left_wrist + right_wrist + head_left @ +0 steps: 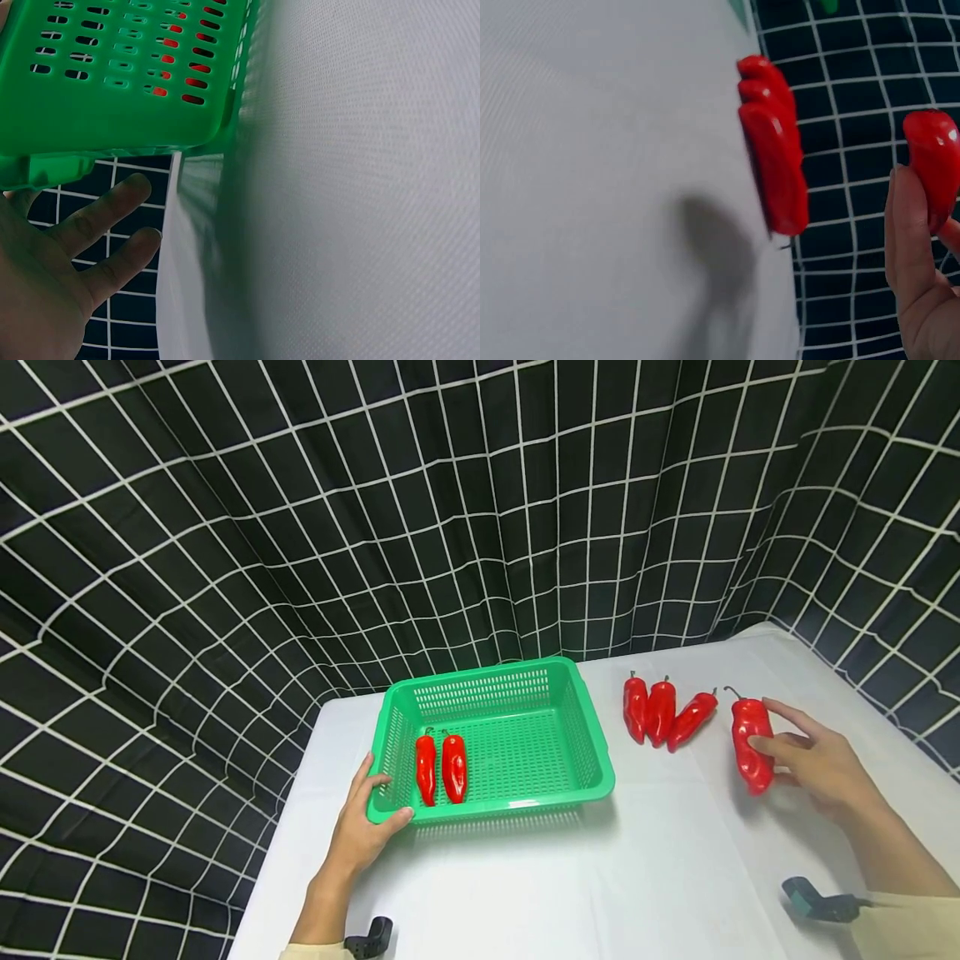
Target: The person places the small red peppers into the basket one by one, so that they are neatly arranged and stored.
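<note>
My left hand (362, 828) holds the near left corner of a green plastic basket (480, 813), with the thumb on the front rim and a finger over the left rim. In the left wrist view, two fingers (112, 214) stretch out beside the basket wall. Two red peppers, one on the left (425, 768) and one beside it (454, 768), lie parallel in the basket's left part. On the right, my right hand (821, 760) grips another red pepper (752, 743) between thumb and fingers, its stem pointing away. The right wrist view shows this pepper (934, 161) held above the table.
Three more red peppers (661, 713) lie close together on the white tablecloth (660, 860), between the basket and my right hand. A black curtain with a white grid (525, 527) stands behind and at the sides of the table.
</note>
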A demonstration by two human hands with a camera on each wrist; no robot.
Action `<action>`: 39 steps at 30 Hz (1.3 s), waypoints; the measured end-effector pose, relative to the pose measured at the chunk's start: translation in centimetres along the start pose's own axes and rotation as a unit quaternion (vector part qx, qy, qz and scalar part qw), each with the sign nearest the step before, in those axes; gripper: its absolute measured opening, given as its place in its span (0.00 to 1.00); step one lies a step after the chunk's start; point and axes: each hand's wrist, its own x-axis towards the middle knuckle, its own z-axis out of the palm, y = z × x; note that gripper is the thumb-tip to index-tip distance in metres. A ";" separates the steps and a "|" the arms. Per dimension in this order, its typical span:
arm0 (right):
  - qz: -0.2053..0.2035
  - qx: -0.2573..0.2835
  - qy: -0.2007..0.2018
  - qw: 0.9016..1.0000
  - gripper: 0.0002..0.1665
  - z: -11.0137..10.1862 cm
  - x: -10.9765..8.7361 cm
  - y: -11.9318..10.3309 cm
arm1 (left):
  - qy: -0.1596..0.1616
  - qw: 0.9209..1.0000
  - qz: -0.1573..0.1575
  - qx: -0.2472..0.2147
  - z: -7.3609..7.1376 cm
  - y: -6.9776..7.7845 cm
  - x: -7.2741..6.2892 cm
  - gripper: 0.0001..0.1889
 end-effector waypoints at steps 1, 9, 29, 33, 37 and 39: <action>-0.004 0.003 0.001 1.000 0.50 0.0 -0.1 -0.2 | -0.001 1.000 -0.001 0.000 0.0 0.0 0.0 0.29; -0.023 0.020 0.005 1.000 0.49 0.5 -1.1 -2.0 | -0.005 1.000 -0.006 0.001 -0.1 0.1 0.0 0.30; -0.071 0.108 0.003 0.992 0.46 2.3 -3.7 -6.1 | -0.003 1.000 -0.001 0.003 -0.1 -0.1 0.0 0.30; -0.088 0.125 0.001 0.988 0.46 2.8 -3.9 -6.7 | -0.003 1.000 0.000 0.005 -0.1 -0.1 -0.1 0.30; -0.091 0.150 -0.004 0.985 0.46 3.3 -4.1 -7.6 | -0.002 1.000 -0.001 0.006 0.0 -0.1 -0.1 0.29; -0.095 0.172 -0.009 0.980 0.46 3.5 -4.2 -8.0 | -0.002 1.000 -0.002 0.005 0.0 -0.1 0.0 0.29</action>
